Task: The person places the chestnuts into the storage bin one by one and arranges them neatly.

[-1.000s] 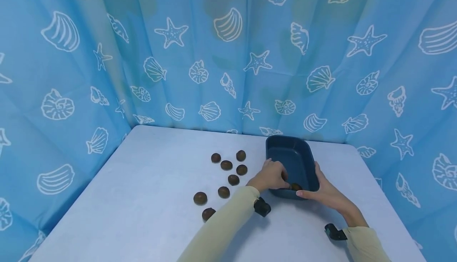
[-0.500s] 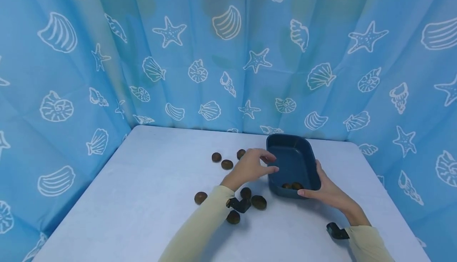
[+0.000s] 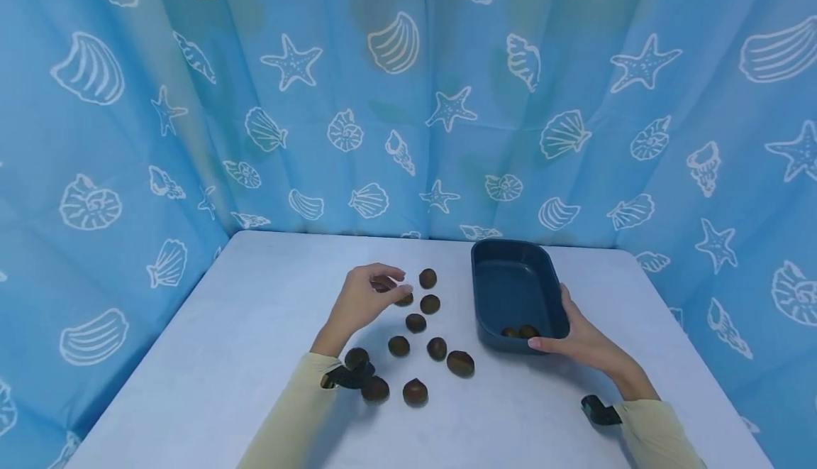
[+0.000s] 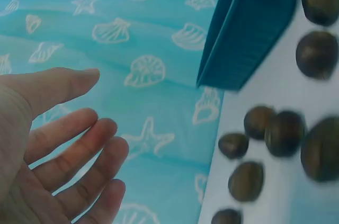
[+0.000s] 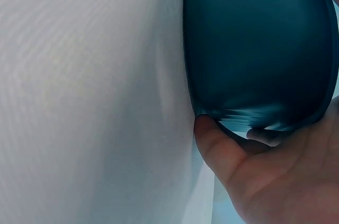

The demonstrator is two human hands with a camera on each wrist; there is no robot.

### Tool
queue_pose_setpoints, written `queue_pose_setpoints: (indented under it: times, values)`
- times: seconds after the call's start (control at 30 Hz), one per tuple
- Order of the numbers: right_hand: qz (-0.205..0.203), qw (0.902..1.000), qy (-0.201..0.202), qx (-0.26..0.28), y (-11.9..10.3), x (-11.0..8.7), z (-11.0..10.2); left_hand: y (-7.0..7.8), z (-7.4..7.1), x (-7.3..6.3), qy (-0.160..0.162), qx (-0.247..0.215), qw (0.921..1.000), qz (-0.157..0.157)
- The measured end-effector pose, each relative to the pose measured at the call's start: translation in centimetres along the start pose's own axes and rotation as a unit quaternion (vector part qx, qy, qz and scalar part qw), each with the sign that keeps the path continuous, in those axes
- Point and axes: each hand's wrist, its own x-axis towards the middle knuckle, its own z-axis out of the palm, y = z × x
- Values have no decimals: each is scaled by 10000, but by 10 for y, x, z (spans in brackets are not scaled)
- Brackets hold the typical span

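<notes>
My left hand (image 3: 357,304) hovers over the far-left chestnuts, fingers loosely bent and apart from the thumb, nothing between them. Partly behind its fingertips are a chestnut (image 3: 405,299) and another at its palm side. In the left wrist view the left hand (image 4: 63,144) shows an empty palm. My right hand (image 3: 590,345) grips a dark blue rectangular container (image 3: 510,281) at its near right corner, thumb on the near rim, fingers along the right side. Chestnuts (image 3: 528,332) lie inside at the near end. The right wrist view shows the thumb (image 5: 217,142) against the container's rim.
Several loose chestnuts (image 3: 415,392) are scattered over the white table (image 3: 210,355), left of the container and around the left forearm. A blue shell-print curtain (image 3: 376,135) hangs behind the table and at both sides. Black cameras (image 3: 600,410) sit at the wrists.
My left hand has come out of the container, fingers parted, and moved left over the loose chestnuts. Another chestnut now shows inside the container. The right hand keeps its grip there.
</notes>
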Motion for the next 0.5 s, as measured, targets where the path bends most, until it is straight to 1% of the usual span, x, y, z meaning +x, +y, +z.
queue_pose_setpoints:
  times: [0.1,0.23,0.37,0.5]
  values:
    - [-5,10000,0,-10,3,0,-1,-10,-12,-9,172,-6,9997,-154]
    - [-36,10000,28,3,5,0,-3,-23,-23,-20,329,249,9983,-408]
    - [-50,9999,-15,86,4,0,-1,-35,-31,-31,381,492,9962,-614]
    - [-154,9997,3,185,5,1,-1,-42,-34,-40,327,623,9940,-835]
